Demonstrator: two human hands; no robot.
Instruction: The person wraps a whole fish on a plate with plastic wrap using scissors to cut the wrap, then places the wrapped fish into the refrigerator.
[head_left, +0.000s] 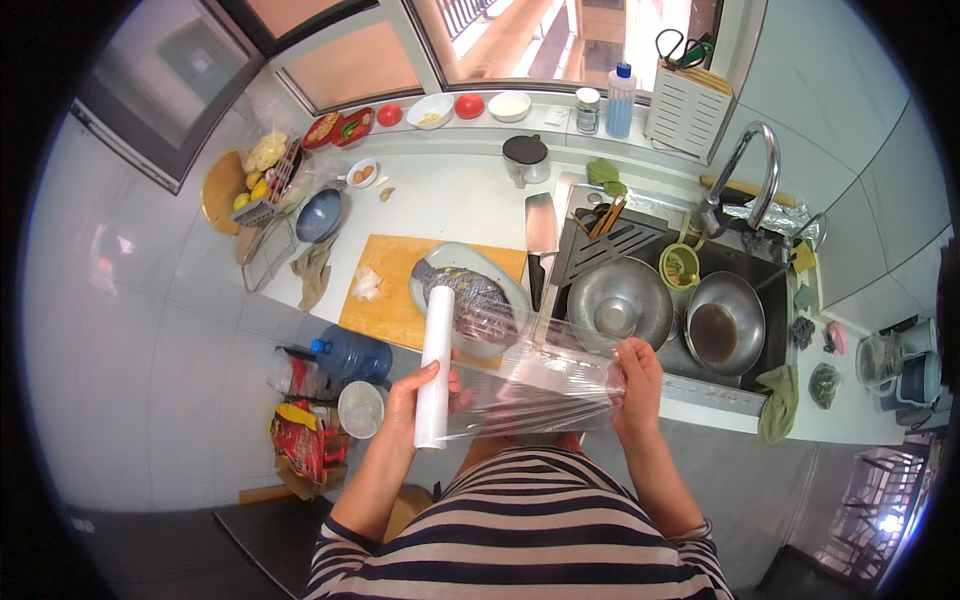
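Observation:
My left hand (420, 394) is closed around a white roll of plastic wrap (435, 375), held upright in the view. A sheet of clear film (540, 382) stretches from it to my right hand (637, 379), whose fingers pinch the film's bunched edge. Behind the film, a whole fish (484, 300) lies on an oval plate (420, 289), partly hidden by roll and film. The plate rests on a wooden cutting board (382, 262), with a small crumpled white piece (367, 284) at its left. A cleaver (541, 225) lies to the right of the board.
At the right, the sink (776, 300) holds a metal basin (600, 300) and a wok (742, 300) with brown liquid, below a faucet (769, 150). A blue bowl (319, 215) and a cloth (313, 274) are at left. A lidded jug (526, 157) stands behind.

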